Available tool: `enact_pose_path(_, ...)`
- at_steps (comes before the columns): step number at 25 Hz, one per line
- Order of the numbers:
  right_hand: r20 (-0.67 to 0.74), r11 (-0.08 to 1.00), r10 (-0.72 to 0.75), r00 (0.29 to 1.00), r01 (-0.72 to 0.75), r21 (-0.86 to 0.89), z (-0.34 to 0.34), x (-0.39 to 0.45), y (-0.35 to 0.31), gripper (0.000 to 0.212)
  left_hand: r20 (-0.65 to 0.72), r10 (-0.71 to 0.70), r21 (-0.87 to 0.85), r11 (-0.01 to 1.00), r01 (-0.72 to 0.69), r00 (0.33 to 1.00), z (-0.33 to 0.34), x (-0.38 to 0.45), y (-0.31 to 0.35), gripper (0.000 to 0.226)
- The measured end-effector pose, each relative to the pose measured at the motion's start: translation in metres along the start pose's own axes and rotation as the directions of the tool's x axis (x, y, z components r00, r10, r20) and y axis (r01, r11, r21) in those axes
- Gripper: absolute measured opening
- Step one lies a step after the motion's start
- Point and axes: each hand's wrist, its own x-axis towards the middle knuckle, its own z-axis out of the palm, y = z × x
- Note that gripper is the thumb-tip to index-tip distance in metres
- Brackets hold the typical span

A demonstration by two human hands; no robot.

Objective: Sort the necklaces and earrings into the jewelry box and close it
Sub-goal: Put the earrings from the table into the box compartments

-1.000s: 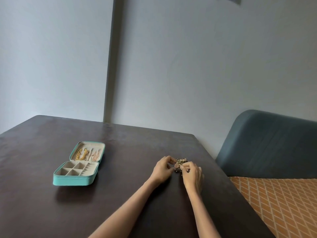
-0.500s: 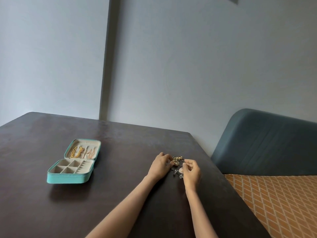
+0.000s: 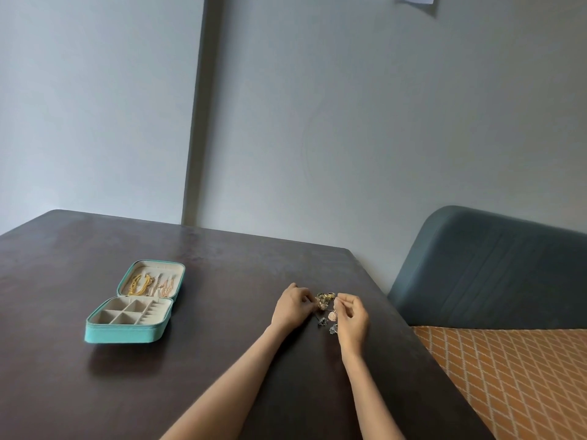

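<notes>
A teal jewelry box (image 3: pixel 127 332) lies open on the dark table (image 3: pixel 222 360), left of my hands. Gold and pink chains (image 3: pixel 149 284) hang in its lid; its tray compartments look empty. A small pile of earrings (image 3: pixel 324 300) lies near the table's right side. My left hand (image 3: pixel 293 306) pinches at the pile's left edge with curled fingers. My right hand (image 3: pixel 352 315) pinches one round pink-gold earring (image 3: pixel 332 315), lifted slightly. Two small dark pieces (image 3: pixel 327 324) lie just in front of the pile.
The table's right edge runs close beside my right hand. A grey-blue padded headboard (image 3: pixel 492 268) and an orange patterned cover (image 3: pixel 514 376) lie beyond it. Grey walls stand behind the table.
My hands have drawn a little apart, and my right hand has pulled a round earring out of the pile. The camera view shifted slightly.
</notes>
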Motion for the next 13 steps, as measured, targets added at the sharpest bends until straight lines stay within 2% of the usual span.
enact_pose_path(1,0.0,1.0,0.011,1.0,-0.011,0.021,0.0,0.0,-0.001,0.029,-0.011,-0.012,-0.087,0.996,0.011,1.0,-0.003,0.0,0.0,0.007)
enact_pose_path(3,-0.009,0.992,0.055,0.998,-0.054,0.111,0.0,-0.002,-0.004,0.021,-0.003,-0.032,-0.305,0.952,0.029,0.999,-0.008,-0.003,-0.002,0.018)
enact_pose_path(5,-0.009,0.966,0.114,0.993,-0.108,0.234,0.004,-0.003,-0.009,0.012,0.031,-0.099,-0.585,0.805,0.099,0.995,-0.017,-0.006,-0.002,0.02)
enact_pose_path(7,0.006,0.945,0.14,0.99,-0.136,0.297,0.011,-0.003,-0.022,0.011,0.089,-0.172,-0.78,0.601,0.176,0.981,-0.028,-0.01,-0.002,0.018)
enact_pose_path(9,0.075,0.912,0.17,0.983,-0.185,0.367,0.02,-0.005,-0.04,0.014,0.156,-0.208,-0.875,0.425,0.233,0.966,-0.038,-0.015,-0.002,0.014)
enact_pose_path(10,0.122,0.89,0.192,0.974,-0.225,0.396,0.025,-0.007,-0.048,0.015,0.18,-0.213,-0.893,0.375,0.25,0.96,-0.043,-0.018,-0.003,0.012)
enact_pose_path(11,0.171,0.872,0.211,0.962,-0.264,0.412,0.032,-0.009,-0.055,0.017,0.193,-0.211,-0.902,0.348,0.258,0.958,-0.048,-0.02,-0.004,0.011)
enact_pose_path(13,0.229,0.863,0.232,0.945,-0.309,0.399,0.045,-0.016,-0.066,0.018,0.189,-0.185,-0.897,0.367,0.246,0.964,-0.058,-0.024,-0.005,0.01)
